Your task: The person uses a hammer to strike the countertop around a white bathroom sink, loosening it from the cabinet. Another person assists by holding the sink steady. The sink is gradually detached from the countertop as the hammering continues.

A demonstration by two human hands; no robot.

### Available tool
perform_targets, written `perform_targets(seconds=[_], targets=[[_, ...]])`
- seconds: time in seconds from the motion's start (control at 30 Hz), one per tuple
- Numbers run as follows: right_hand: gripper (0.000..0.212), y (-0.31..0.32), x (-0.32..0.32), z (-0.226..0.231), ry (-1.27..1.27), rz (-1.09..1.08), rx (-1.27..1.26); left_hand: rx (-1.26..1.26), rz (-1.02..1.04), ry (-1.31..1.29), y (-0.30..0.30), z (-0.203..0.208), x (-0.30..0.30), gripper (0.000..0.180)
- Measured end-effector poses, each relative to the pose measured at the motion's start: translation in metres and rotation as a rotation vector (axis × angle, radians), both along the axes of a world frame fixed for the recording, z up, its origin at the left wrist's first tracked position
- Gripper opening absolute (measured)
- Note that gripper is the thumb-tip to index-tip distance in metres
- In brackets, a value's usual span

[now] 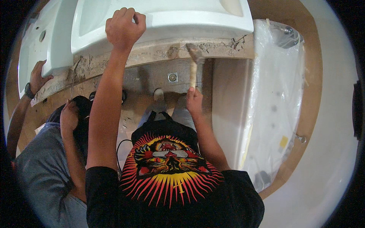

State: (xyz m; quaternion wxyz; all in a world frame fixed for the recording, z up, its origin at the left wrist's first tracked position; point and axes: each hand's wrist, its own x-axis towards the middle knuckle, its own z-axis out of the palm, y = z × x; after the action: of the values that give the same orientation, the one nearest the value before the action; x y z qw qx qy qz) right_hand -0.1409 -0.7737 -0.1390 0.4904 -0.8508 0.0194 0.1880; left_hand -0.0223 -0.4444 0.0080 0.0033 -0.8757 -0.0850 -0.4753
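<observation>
My right hand point(194, 100) grips the pale handle of a hammer point(193, 74). Its dark, motion-blurred head is close to the chipped, beige front edge point(220, 47) of the counter beneath a white washbasin point(163, 26). Above the basin's front rim, my left hand point(125, 28) is closed in a fist, knuckles upward. The basin's surface lies just behind it; whatever its curled fingers hold, if anything, is hidden.
A co-worker on my left rests one hand point(37, 78) by a second basin point(53, 41) and holds a thin rod point(73, 81) in the other. Plastic sheeting point(277, 98) covers a bathtub-like white fixture at right. A floor drain point(173, 77) lies below.
</observation>
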Motion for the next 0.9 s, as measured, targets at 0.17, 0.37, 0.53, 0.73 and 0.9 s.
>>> perform_targets(seconds=[0.17,0.37,0.53,0.73,0.9], targets=[[0.054,0.009,0.005,0.022,-0.045,0.029,-0.009,-0.005,0.021,0.056,0.0,0.0,-0.003,0.012],[0.054,0.01,0.013,0.013,-0.08,0.03,0.024,0.015,-0.001,0.014,0.003,-0.003,-0.001,0.013],[0.051,0.006,-0.004,-0.012,-0.063,0.056,0.044,0.003,-0.026,-0.004,0.0,-0.001,0.0,0.012],[0.052,0.012,-0.004,0.011,-0.069,0.028,0.142,0.012,0.001,-0.001,0.004,-0.003,0.0,0.013],[0.054,-0.004,-0.002,0.017,-0.016,0.07,0.051,-0.023,0.012,0.024,-0.004,-0.002,-0.008,0.016]])
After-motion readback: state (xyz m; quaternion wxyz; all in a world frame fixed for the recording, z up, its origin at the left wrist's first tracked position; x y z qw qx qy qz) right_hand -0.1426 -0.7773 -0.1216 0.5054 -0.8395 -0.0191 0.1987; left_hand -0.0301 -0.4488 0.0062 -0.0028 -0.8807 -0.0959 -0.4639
